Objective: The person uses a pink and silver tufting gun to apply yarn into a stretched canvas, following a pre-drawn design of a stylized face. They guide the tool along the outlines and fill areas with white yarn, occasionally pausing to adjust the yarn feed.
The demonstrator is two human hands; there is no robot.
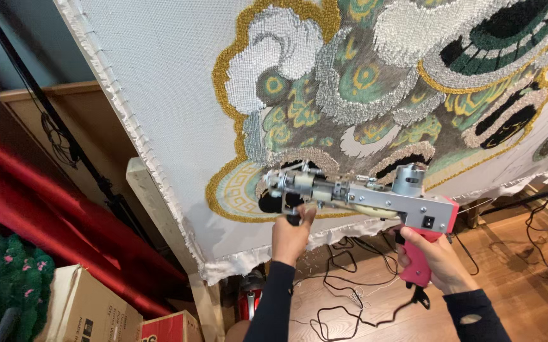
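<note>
Where the stretched white backing cloth [160, 95] ends in a frayed lower edge, open wooden floor [508, 272] lies below. The grey-and-pink tufting gun [375, 196] meets the cloth, needle tip hidden. Left hand [292, 237] clenches its front handle; right hand [435, 259] grasps the pink grip.

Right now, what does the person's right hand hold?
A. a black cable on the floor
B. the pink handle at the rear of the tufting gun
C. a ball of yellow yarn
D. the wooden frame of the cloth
B: the right hand wraps the pink handle at the rear of the tufting gun, while the left hand holds the black front grip under the nose, which points at the stretched cloth.
</note>
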